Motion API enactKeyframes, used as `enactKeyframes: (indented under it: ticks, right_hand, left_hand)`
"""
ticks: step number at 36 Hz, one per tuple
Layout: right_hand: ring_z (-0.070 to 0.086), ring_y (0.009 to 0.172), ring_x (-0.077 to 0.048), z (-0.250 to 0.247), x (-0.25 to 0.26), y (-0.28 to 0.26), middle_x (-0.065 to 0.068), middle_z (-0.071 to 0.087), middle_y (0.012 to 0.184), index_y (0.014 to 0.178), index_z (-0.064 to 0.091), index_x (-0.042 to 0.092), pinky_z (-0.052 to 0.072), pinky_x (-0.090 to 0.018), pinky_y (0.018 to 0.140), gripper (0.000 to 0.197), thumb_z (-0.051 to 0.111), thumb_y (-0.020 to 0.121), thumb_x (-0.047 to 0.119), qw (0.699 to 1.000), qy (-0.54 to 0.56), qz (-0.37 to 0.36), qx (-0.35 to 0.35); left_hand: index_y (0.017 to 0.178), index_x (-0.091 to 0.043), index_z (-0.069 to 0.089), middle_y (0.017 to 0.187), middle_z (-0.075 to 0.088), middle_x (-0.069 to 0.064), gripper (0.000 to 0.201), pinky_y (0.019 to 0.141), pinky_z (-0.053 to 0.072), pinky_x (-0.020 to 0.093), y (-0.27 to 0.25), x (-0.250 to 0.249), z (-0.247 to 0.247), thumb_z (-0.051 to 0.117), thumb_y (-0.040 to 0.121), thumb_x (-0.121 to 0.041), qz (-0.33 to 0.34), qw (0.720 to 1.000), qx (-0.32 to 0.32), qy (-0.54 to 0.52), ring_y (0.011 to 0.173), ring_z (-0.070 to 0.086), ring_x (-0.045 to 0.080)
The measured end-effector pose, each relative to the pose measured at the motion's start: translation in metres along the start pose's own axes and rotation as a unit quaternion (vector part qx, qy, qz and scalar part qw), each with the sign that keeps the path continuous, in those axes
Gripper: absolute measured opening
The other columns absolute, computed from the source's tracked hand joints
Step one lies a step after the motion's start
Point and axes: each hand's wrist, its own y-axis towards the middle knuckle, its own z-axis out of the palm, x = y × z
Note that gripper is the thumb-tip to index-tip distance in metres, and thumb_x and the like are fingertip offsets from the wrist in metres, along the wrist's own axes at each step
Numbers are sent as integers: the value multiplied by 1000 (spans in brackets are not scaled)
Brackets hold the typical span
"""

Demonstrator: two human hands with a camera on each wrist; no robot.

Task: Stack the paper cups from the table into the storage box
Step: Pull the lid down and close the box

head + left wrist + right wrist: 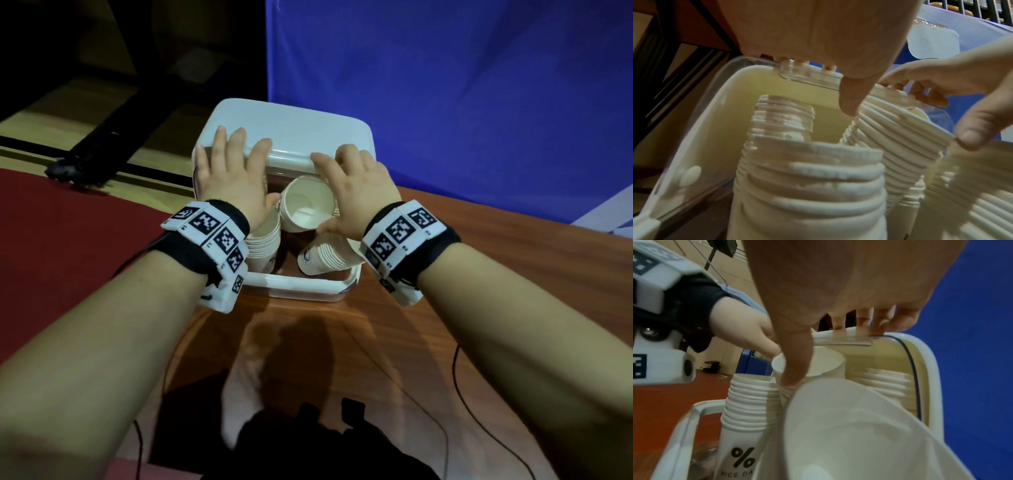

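A clear storage box (pixel 298 282) with a white rim stands on the wooden table (pixel 462 236). Its white lid (pixel 301 126) tilts over the far half. Three stacks of white paper cups are inside: one at the left (pixel 262 246), one in the middle (pixel 306 209) with its mouth up, one leaning at the right (pixel 325 257). My left hand (pixel 236 168) lies with spread fingers on the lid's near edge, its thumb (pixel 851 100) touching a cup rim. My right hand (pixel 356 185) rests its fingers on the same edge, its thumb (pixel 797 363) on the middle stack.
A blue backdrop (pixel 445 85) rises behind the box. Red carpet (pixel 68 222) and dark furniture legs (pixel 113 130) lie to the left, below table level. Thin black cables (pixel 455 377) run across the near table. The left stack's front cup carries a % print (pixel 744 457).
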Motion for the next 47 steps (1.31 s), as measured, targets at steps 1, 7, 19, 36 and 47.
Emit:
enactKeyframes:
  ticks: [1,7,19,36,47]
  right_hand:
    - [39,115,-28,2,1,1,-10,34,130,140,24,22,37,-38,94,93,73,66,51,1000,2,5,-9]
    - [45,108,-28,1,9,16,-11,42,123,127,37,16,38,-38,85,68,63,76,51,998,-8,40,-57]
    - [38,117,-28,-1,19,39,-10,38,129,129,34,17,39,-41,87,71,60,76,56,998,-24,40,-43]
    - [32,120,-28,-15,-6,26,-9,35,130,137,31,23,37,-41,98,80,70,71,46,996,82,-25,18]
    - [-24,141,-27,2,-22,-26,-13,-37,147,141,-23,35,-3,-45,115,132,78,59,54,984,-74,-56,149]
  left_hand:
    - [143,-26,11,155,2,12,75,113,-7,49,0,1,1,55,85,-40,1,1000,-2,0,143,-9,31]
    - [146,-26,4,155,-5,11,85,113,-11,44,-6,13,-4,58,83,-42,20,999,31,-28,142,-15,29]
    - [133,-17,29,140,26,17,83,113,11,46,12,-2,-8,69,69,-52,13,999,-36,-18,133,22,34]
    - [131,-20,30,136,29,16,69,108,17,46,19,13,0,68,75,-37,50,997,-59,-16,128,27,34]
    - [135,-15,30,142,25,18,72,113,8,47,12,9,1,68,76,-34,45,996,-61,-48,134,20,35]
